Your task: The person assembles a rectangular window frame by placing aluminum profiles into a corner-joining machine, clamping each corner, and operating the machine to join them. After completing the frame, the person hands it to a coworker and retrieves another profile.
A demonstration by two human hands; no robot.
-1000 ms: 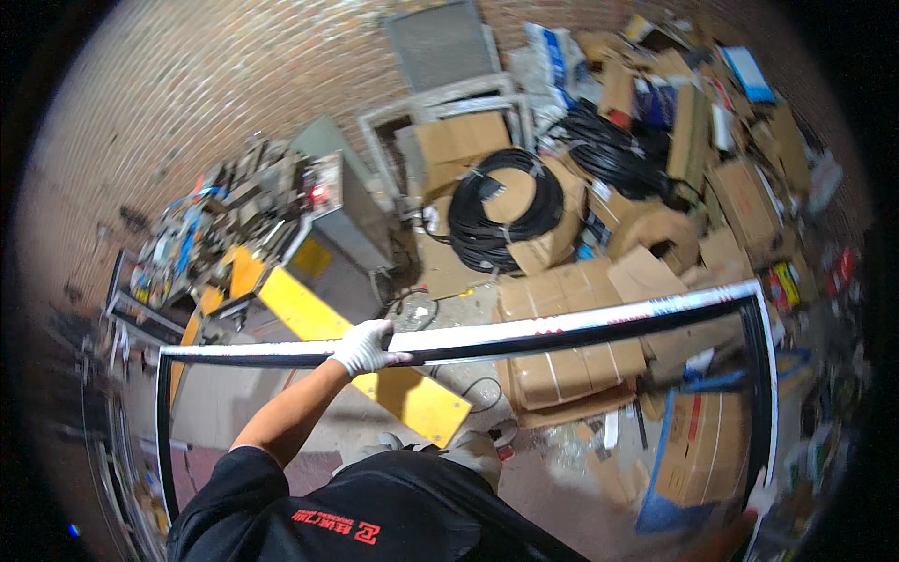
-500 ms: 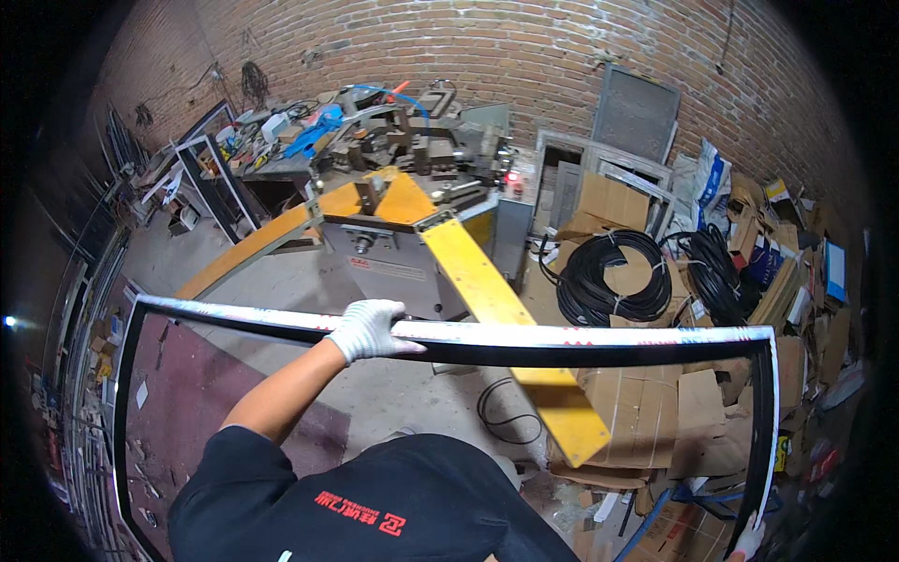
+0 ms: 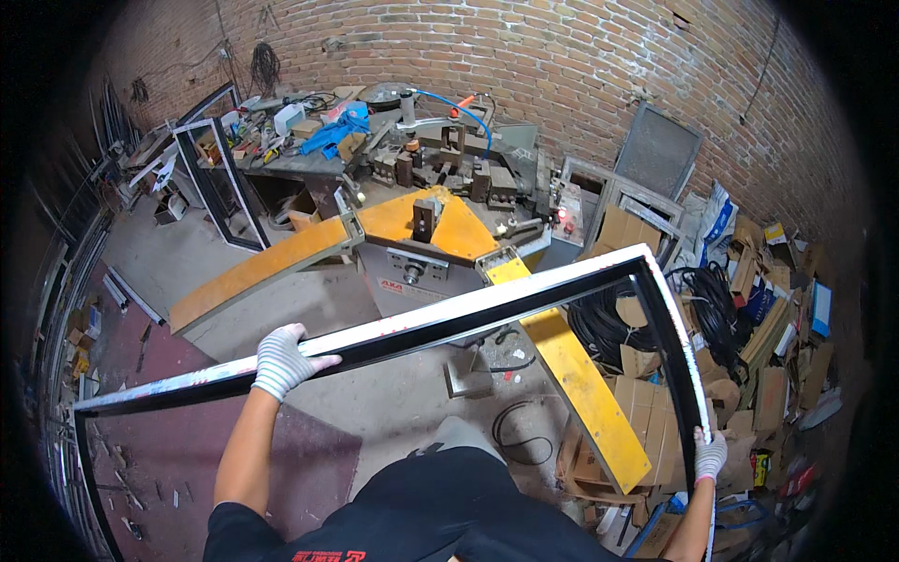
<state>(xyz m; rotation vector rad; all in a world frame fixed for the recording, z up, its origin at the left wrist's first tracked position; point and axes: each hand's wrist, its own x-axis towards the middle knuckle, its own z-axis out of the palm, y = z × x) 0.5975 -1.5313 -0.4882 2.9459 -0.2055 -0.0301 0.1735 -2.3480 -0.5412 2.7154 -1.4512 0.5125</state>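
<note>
Head view: our left hand (image 3: 282, 363) grips the frame (image 3: 468, 303) left of centre, our right hand (image 3: 711, 455) lower right, probably for balance.

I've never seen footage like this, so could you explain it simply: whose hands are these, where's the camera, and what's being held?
There's no robot: a person wears a wide fisheye head camera that looks down, so straight edges appear bent. Each grip is simply a gloved hand. The left grip holds the upper bar of a large black-and-white frame; the right grip holds its right side. Beyond stands a grey machine with yellow arms, beside a workbench cluttered with small items. Cardboard and black cable lie on the right.
</note>
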